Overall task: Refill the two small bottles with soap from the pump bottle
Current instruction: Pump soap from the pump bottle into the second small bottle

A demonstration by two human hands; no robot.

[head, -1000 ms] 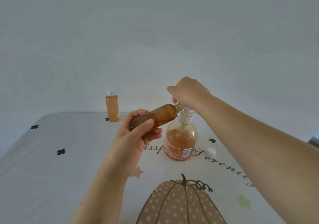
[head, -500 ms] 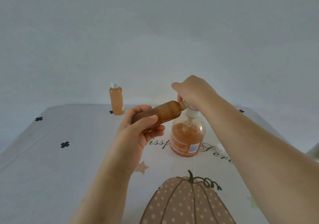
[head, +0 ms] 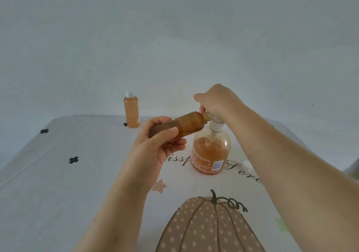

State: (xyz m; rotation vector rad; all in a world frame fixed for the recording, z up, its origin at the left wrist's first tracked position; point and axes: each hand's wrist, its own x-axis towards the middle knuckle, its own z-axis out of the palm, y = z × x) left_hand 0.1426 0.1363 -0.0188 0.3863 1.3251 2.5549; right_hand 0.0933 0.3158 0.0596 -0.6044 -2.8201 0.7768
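The clear pump bottle (head: 210, 152), about half full of orange soap, stands at the table's middle. My right hand (head: 215, 101) is closed over its white pump head, which it mostly hides. My left hand (head: 155, 145) grips a small uncapped bottle (head: 186, 125) of amber soap, tilted nearly flat with its open mouth against the pump spout. A second small bottle (head: 131, 112), capped in white and full of orange soap, stands upright at the far left edge of the table.
A small white cap (head: 247, 165) lies on the cloth right of the pump bottle, partly behind my right forearm. The table (head: 58, 193) wears a white cloth printed with a pumpkin, stars and black crosses. A pale wall rises behind it.
The view has shifted slightly, so everything sits a little right and lower in frame. My right hand stays pressed on the pump head; the small bottle stays at the spout.
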